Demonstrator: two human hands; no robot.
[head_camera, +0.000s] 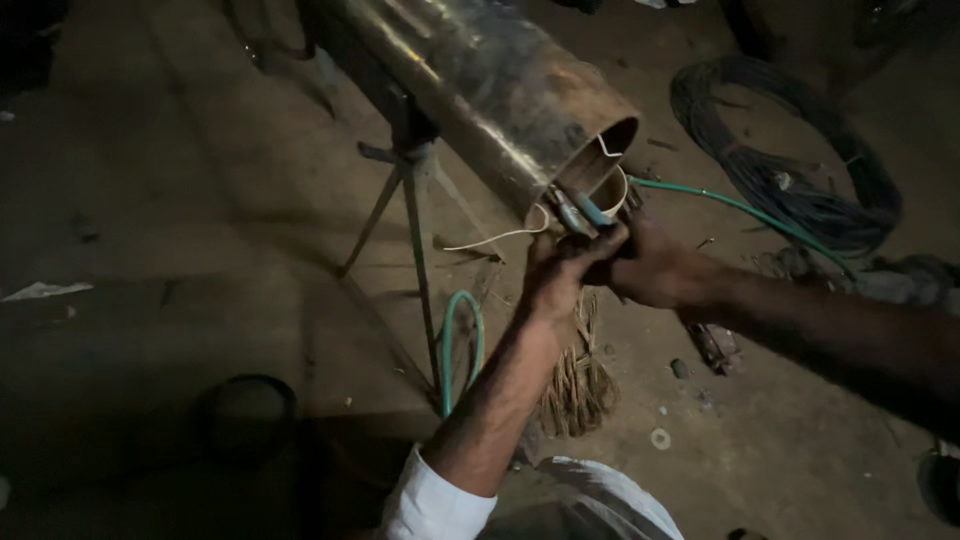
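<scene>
A large rusty metal pipe (500, 85) lies on a metal stand (410, 210), its open end toward me. Both hands meet just below that open end. My left hand (562, 265) grips a tool with a blue-grey handle (580, 212) pressed at the pipe's lower rim. My right hand (650, 265) closes around the same tool from the right. A green hose (740, 210) runs from the tool toward the right. A thin white wire (500, 238) hangs from the rim. The fingertips are hidden in the dark.
A big coil of dark cable (800, 160) lies on the dirt floor at the right. A loop of green hose (460, 340) and a bundle of dry straw (580, 380) sit below my hands. A dark round pan (245, 415) rests at lower left.
</scene>
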